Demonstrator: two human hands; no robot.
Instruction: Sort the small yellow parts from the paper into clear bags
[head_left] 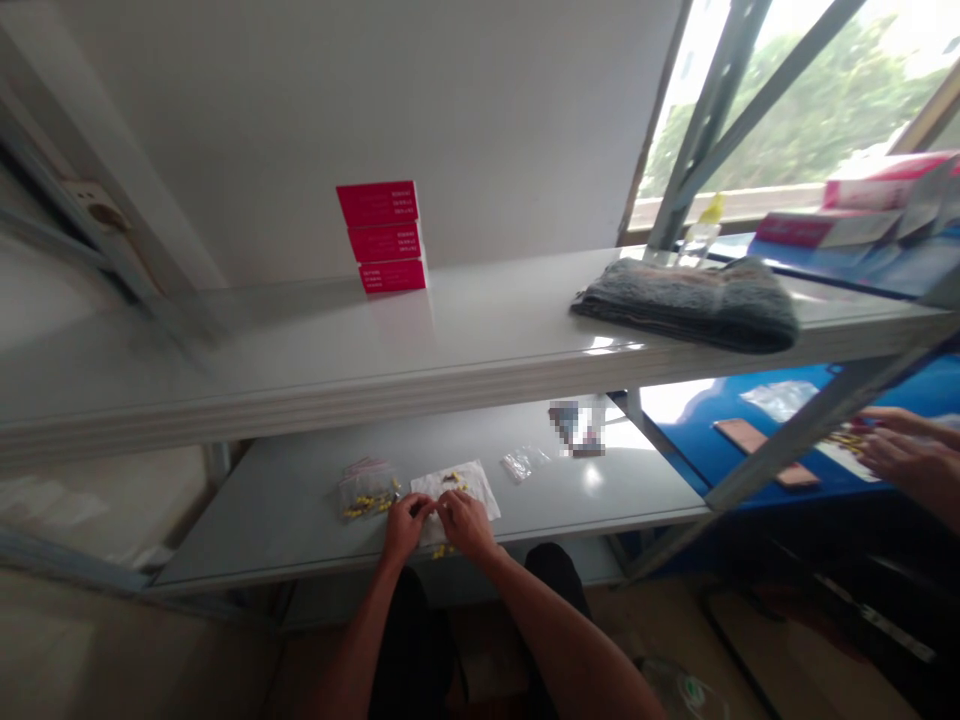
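- No text can be read with certainty.
- Three stacked red boxes [385,243]: rows of small white print on each front, too small and blurred to read.
- Clear plastic object [686,688] at the lower right: a green-and-white mark, illegible.

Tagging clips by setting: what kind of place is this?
Probably a small workshop or packing room: metal-framed shelving with stacked red boxes, a plastic bag of small yellow-ended parts, and a neighbouring blue work surface where another person's hands are busy.
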